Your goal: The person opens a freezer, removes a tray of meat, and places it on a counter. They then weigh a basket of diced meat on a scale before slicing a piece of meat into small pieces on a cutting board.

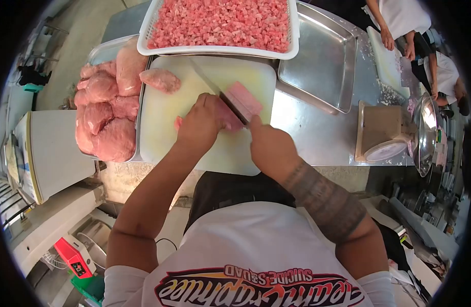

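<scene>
My right hand [270, 148] is closed round the handle of a knife [210, 84], whose blade points away to the upper left. The blade stands against a piece of raw meat [227, 115] on the white cutting board [169, 146]. My left hand [198, 120] presses on that piece with bent fingers, just left of the blade. Right of the blade lies a cut slab of pink meat [244, 97]. Another raw meat piece [161, 81] rests at the board's upper left, and a small scrap [178, 123] sits beside my left hand.
Left of the board, a metal tray [138, 138] holds several large raw meat pieces. Beyond the board stands a white basket [220, 51] of diced meat. A metal pan [317, 66] and a weighing scale [384, 133] are to the right. Co-workers' hands [388, 40] are at the far right.
</scene>
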